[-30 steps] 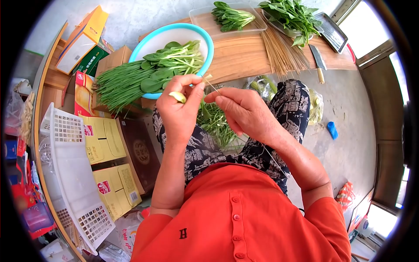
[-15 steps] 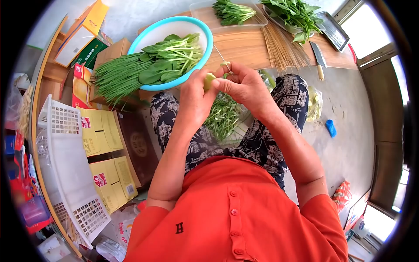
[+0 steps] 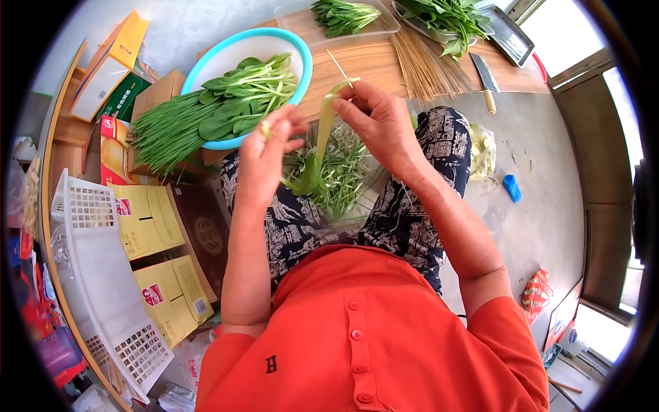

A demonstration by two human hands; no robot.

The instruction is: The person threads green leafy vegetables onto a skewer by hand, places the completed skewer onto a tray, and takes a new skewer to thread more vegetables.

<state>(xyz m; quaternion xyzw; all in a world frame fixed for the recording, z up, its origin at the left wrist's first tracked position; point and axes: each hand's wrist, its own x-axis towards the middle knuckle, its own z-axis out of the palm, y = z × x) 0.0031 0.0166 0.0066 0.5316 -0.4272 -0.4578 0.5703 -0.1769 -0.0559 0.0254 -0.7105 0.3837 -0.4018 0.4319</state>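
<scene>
My right hand (image 3: pixel 384 127) pinches a thin stick (image 3: pixel 337 64) with a pale leaf stem on it. From there the green leaf (image 3: pixel 322 147) hangs down between my hands, its blade near my knees. My left hand (image 3: pixel 264 154) is just left of the leaf, fingers curled, with a small pale green piece (image 3: pixel 266 130) at them. Behind my left hand, a blue-rimmed white basin (image 3: pixel 304 51) holds leafy greens (image 3: pixel 247 96) and long thin green stalks (image 3: pixel 171 134). A heap of cut greens (image 3: pixel 343 178) lies between my legs.
On the wooden table (image 3: pixel 367 65) are a clear tray of greens (image 3: pixel 343 17), a plate of leaves (image 3: pixel 449 24), a bundle of sticks (image 3: pixel 425 69) and a knife (image 3: pixel 484 77). White baskets (image 3: pixel 103 268) and yellow boxes (image 3: pixel 175 299) stand at left. A blue item (image 3: pixel 511 187) lies on the floor.
My hands have moved apart, my left hand leftward. A long leaf now hangs below the stick in my right hand. The whole view has shifted slightly.
</scene>
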